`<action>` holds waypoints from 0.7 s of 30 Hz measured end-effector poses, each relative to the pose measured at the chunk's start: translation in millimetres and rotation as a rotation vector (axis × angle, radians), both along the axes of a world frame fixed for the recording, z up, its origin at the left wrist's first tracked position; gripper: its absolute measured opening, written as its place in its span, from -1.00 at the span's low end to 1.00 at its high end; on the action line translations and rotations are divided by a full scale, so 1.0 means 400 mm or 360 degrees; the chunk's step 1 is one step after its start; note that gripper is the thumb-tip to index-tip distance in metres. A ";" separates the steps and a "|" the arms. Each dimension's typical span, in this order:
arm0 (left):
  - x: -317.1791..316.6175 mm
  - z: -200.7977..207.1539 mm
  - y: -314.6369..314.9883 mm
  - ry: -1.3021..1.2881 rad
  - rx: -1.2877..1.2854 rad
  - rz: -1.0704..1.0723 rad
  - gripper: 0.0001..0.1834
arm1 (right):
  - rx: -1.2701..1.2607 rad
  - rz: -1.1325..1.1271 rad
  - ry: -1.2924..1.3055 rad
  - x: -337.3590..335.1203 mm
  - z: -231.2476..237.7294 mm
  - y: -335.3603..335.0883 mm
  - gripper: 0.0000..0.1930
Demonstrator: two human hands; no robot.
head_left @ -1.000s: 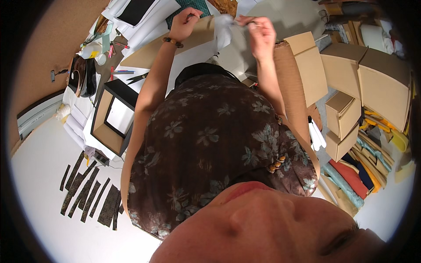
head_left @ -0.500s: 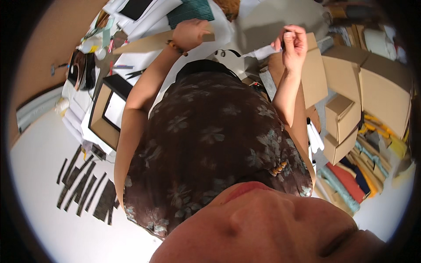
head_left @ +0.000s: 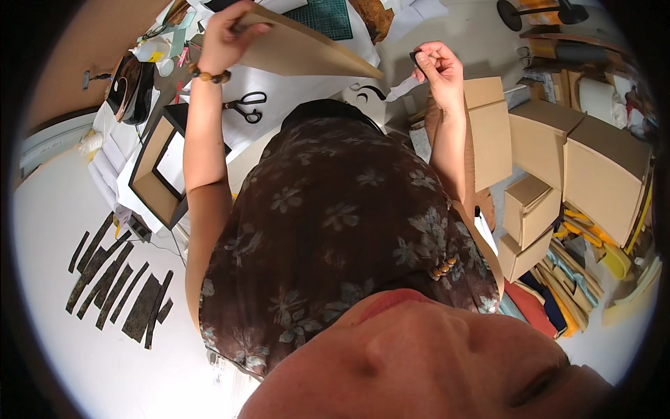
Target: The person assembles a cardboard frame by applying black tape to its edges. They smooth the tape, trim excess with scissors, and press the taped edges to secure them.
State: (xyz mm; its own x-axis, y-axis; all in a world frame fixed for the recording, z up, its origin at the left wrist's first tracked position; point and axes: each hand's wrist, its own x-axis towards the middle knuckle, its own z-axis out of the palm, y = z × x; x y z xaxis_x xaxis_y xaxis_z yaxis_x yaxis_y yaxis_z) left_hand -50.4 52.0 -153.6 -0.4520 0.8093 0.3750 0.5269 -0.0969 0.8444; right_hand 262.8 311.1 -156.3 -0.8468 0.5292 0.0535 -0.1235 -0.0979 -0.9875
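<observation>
My left hand point(head_left: 229, 36) grips the upper left end of a brown cardboard panel point(head_left: 300, 50), which stands tilted above the white work surface. Its fingers are curled round the edge. Off to the right, my right hand point(head_left: 444, 75) pinches a small black piece point(head_left: 417, 60) between thumb and fingers. Beneath that hand hangs a pale strip point(head_left: 405, 89), near a curved black strip point(head_left: 372, 89); whether these join the pinched piece I cannot tell. Black-handled scissors point(head_left: 250, 108) lie on the white surface beside my left forearm.
A black-edged cardboard frame point(head_left: 148, 183) rests left of my arm. Dark strips point(head_left: 115, 286) lie at the lower left. Cardboard boxes point(head_left: 604, 164) stack on the right above fabric rolls point(head_left: 537, 304). A green cutting mat point(head_left: 324, 17) lies at the far side.
My left hand has moved left and away, raising the cardboard panel into a tilt. The scissors show more fully now. My right hand has shifted slightly left, still pinching the black piece.
</observation>
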 end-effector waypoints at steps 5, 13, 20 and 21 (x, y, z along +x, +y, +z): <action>-0.169 -0.150 -0.095 -0.0712 0.0445 -0.0068 -0.70 | -0.0167 0.0197 -0.0073 -0.041 0.016 -0.036 -0.95; -0.271 -0.266 -0.105 -0.1096 0.0963 -0.0374 -0.68 | -0.0510 0.0513 -0.0167 -0.111 -0.028 -0.137 -0.87; -0.256 -0.349 -0.144 -0.1096 0.1100 -0.0211 -0.71 | -0.0596 0.0595 -0.0231 -0.143 -0.058 -0.204 -0.81; -0.254 -0.358 -0.154 -0.1157 0.1084 -0.0156 -0.71 | -0.0614 0.0611 -0.0205 -0.150 -0.066 -0.208 -0.81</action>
State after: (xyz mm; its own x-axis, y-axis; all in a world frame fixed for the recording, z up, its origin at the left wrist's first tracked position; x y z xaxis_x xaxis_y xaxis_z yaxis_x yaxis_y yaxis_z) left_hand -152.0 -9.5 -296.6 -0.6987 0.5706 0.4315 -0.1317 -0.6955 0.7064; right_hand 202.8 227.9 -182.7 -0.9694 0.1423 -0.1999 0.1117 -0.4695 -0.8758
